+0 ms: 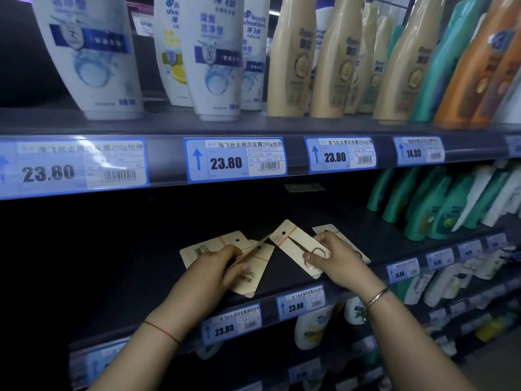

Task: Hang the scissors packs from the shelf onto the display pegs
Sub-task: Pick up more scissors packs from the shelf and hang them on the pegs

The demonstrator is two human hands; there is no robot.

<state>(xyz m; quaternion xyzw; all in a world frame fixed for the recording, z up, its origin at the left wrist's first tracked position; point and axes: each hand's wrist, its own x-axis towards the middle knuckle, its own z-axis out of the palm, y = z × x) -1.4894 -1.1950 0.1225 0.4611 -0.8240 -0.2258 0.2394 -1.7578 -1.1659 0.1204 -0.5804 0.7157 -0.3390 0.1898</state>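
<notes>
Several tan cardboard scissors packs lie on the dark middle shelf [118, 272]. My right hand [335, 256] grips one pack [293, 244] by its lower end, where the scissors' metal loop shows; the pack is tilted with its peg hole up and to the left. My left hand [218, 269] is closed on a thin pack held edge-on [253, 248], above two more packs: one with a barcode [214, 246] and one below it [255, 275]. Another pack [328, 230] lies behind my right hand. No display pegs are visible.
White and beige shampoo bottles [217, 57] stand on the shelf above, behind blue price labels [235, 159] reading 23.80. Green bottles [439, 204] crowd the middle shelf's right end. More bottles and labels fill the lower shelves. Both wrists wear bracelets.
</notes>
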